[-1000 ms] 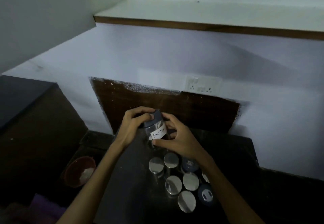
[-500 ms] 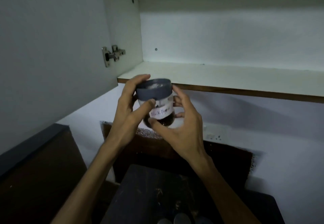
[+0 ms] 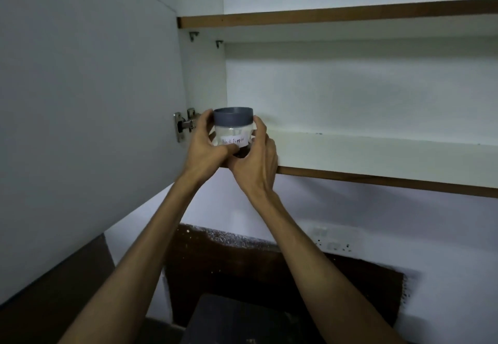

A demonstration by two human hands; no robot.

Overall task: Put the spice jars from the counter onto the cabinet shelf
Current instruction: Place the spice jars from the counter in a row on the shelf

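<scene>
The clear plastic spice jar with grey lid and handwritten label sits cupped between my left hand and right hand, fingers curled round both sides, I reckon to steady it at the left end of the white cabinet shelf.

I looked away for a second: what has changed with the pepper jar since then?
Both hands, left hand and right hand, lifted the black pepper jar from above the counter up to the left end of the cabinet shelf. The two-handed grip is unchanged, and the jar stays upright and capped.

A home kitchen: white wall cabinet shelf, hinged door, wall socket, dark counter.
</scene>
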